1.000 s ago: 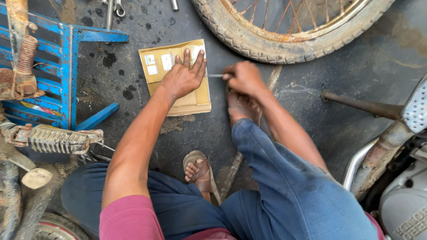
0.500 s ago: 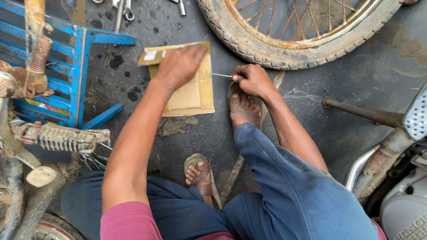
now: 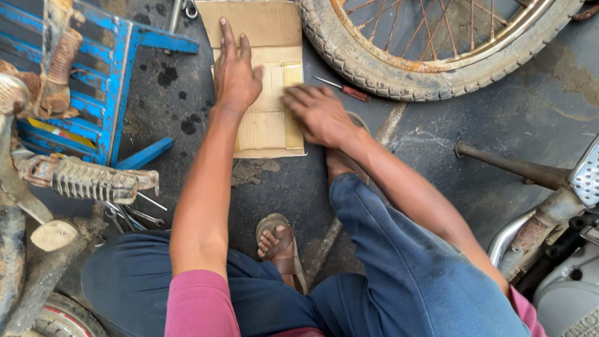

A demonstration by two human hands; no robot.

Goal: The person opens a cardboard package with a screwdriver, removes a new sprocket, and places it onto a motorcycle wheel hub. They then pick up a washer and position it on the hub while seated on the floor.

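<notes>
While the left hand (image 3: 237, 72) lies open and flat, pinning the flattened brown cardboard box (image 3: 268, 81) to the stained concrete floor (image 3: 449, 156), the right hand (image 3: 318, 112) rests loosely spread, empty, on its right edge

your left hand (image 3: 236, 73) lies flat, fingers stretched forward, arm straight. your right hand (image 3: 318, 112) rests palm down, fingers loosely spread, elbow bent.

A single head-worn camera looks steeply down, close over the person's own knees, onto the oil-stained dark concrete floor (image 3: 474, 118) just ahead.
</notes>
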